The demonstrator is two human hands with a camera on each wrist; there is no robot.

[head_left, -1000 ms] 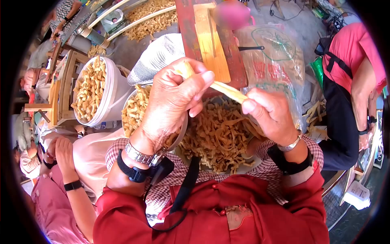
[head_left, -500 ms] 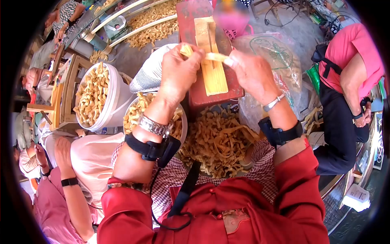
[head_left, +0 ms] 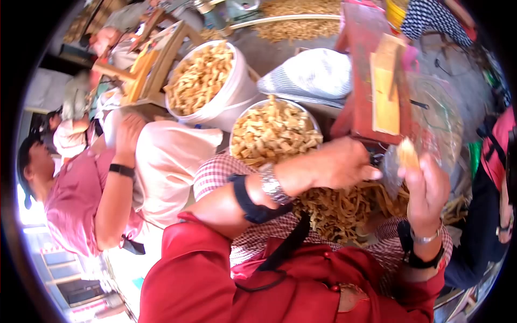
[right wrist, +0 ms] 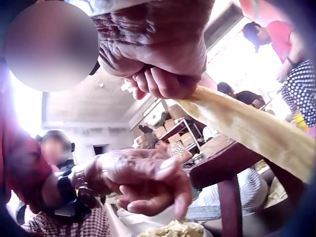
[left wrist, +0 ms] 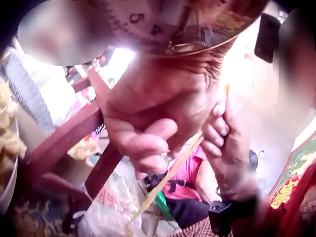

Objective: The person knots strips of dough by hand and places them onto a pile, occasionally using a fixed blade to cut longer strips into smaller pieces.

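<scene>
My right hand [head_left: 428, 188] is raised at the right of the head view and grips a long, flat, pale yellow strip [head_left: 407, 153]. In the right wrist view the strip [right wrist: 247, 126] runs out from the curled fingers of that hand. Nothing shows in my left hand [head_left: 334, 164], which hovers to the left with loosely bent fingers, over the edge of a heap of brown-yellow strips [head_left: 342, 215] at my lap. Beside that heap stands a white tub [head_left: 320, 129] full of short, knotted-looking pieces.
A red wooden bench [head_left: 371, 21] with a yellow wooden board [head_left: 385, 97] stands ahead. Left of it are a striped white bag [head_left: 318, 72] and a large white bucket [head_left: 237, 89] of similar pieces. One person [head_left: 81, 199] sits close on my left, another [head_left: 498, 161] on my right.
The head view has turned left, so the bench and tubs appear further right. My hands, both on the strip before, have parted; the left has let go and the right keeps the strip.
</scene>
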